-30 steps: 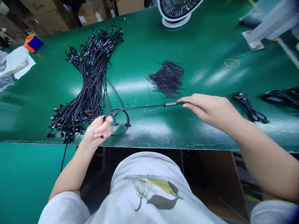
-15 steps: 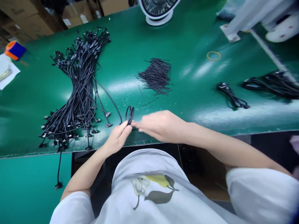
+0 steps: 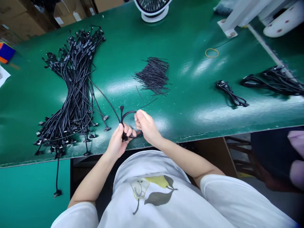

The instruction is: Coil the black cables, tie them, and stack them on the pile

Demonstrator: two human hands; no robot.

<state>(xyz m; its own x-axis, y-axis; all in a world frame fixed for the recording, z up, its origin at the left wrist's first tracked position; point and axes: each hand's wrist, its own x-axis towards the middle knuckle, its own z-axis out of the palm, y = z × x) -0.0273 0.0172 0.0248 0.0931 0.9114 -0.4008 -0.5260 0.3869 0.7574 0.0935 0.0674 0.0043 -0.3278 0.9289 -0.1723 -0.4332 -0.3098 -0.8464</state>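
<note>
A black cable (image 3: 128, 112) is looped between my two hands near the table's front edge. Its connector end sticks up above my left hand (image 3: 118, 141), which is closed around the gathered part of the loop. My right hand (image 3: 146, 126) grips the loop's right side, thumb and fingers pressed together. One strand runs from my left hand up to a large pile of black cables (image 3: 79, 85) on the left. Beyond my hands lies a heap of short black ties (image 3: 153, 76), with a couple of loose ones beside it.
Folded black cables (image 3: 231, 93) and a larger cable bundle (image 3: 273, 82) rest at the right. A white fan (image 3: 154, 17) stands at the back, and a yellow ring (image 3: 212, 53) lies before a white metal bracket (image 3: 229, 30). Cardboard boxes (image 3: 68, 12) sit behind the green table (image 3: 187, 95).
My right hand, outstretched beside the coil before, now grips the loop's right side. The loop has turned and spread wider, and a connector now shows above my left hand. The view has shifted slightly.
</note>
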